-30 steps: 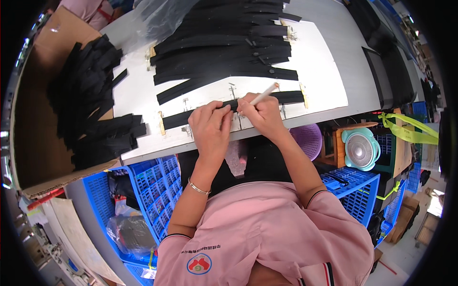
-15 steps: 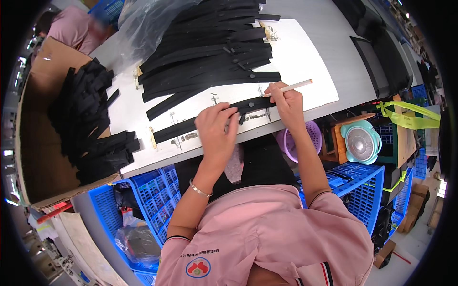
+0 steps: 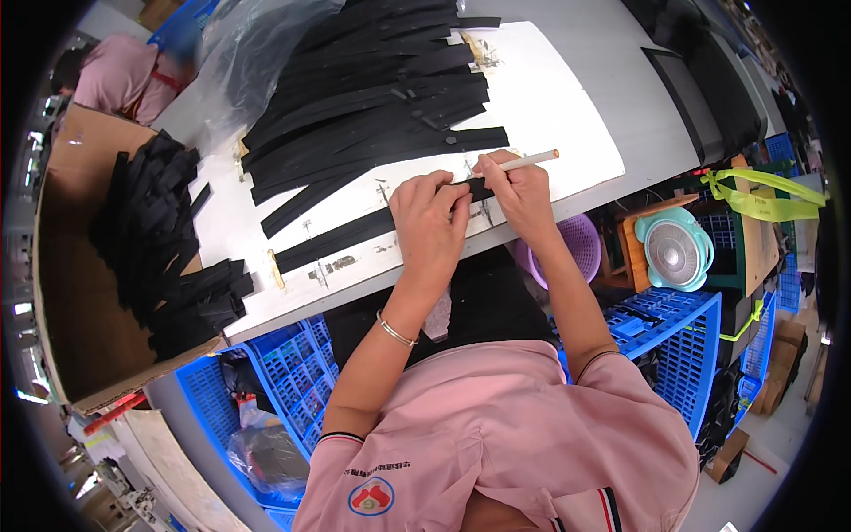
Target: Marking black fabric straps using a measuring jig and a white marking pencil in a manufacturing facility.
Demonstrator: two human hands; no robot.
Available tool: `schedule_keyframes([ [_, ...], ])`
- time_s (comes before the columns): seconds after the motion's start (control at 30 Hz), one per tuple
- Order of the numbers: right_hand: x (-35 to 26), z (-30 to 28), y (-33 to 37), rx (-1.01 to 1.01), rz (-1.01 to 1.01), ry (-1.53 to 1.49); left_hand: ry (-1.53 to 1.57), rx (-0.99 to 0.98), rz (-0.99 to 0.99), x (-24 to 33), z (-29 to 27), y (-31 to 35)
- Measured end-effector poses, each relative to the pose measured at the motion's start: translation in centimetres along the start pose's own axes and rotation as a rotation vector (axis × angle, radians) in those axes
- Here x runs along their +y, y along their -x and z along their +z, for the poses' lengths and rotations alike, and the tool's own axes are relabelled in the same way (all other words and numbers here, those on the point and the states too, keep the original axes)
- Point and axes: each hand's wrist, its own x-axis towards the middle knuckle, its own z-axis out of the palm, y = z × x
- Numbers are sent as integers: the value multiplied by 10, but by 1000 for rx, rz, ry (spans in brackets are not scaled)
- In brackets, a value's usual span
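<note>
A black fabric strip (image 3: 341,239) lies along the near edge of a white marked board (image 3: 567,115). My left hand (image 3: 429,222) rests over this strip, thumb and forefinger brought together on it near its right end; the palm hides part of the strip. Just right of it, my right hand (image 3: 525,199) is closed around a white pen (image 3: 534,160), its tip at the strip's right end and mostly covered by my fingers. Beyond my hands, many more black strips (image 3: 355,133) lie side by side on the board.
At the left stands a cardboard box (image 3: 75,293) with a heap of black strips (image 3: 151,222). Clear plastic film (image 3: 253,62) lies at the back. Below the table are blue crates (image 3: 678,346), a purple basket (image 3: 576,248) and a teal fan (image 3: 675,251). Another person (image 3: 124,75) sits far left.
My left hand has slid right along the strip, up close to the right hand, and its thumb and forefinger have come together. The pen stays in my right hand. The whole view has shifted slightly.
</note>
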Motion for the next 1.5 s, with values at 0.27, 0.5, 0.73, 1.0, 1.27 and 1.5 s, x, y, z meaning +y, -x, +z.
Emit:
schedule_keyframes([
  [0.27,13,-8,0,-88,-31,-29,7,8,-5,-2,2,-1],
  [0.5,7,-10,3,-113,-153,181,-28,-112,-40,-5,-6,-2],
  [0.73,6,-9,5,29,-81,-103,-413,-215,-2,-60,-10,-63],
  [1.0,11,-5,2,7,-60,-166,-542,-153,54,-137,4,-171],
  [1.27,5,-7,8,-28,20,-88,-682,-81,75,-154,6,-218],
  [1.5,10,-3,5,-44,2,-150,-461,-155,62,-151,-5,-181],
])
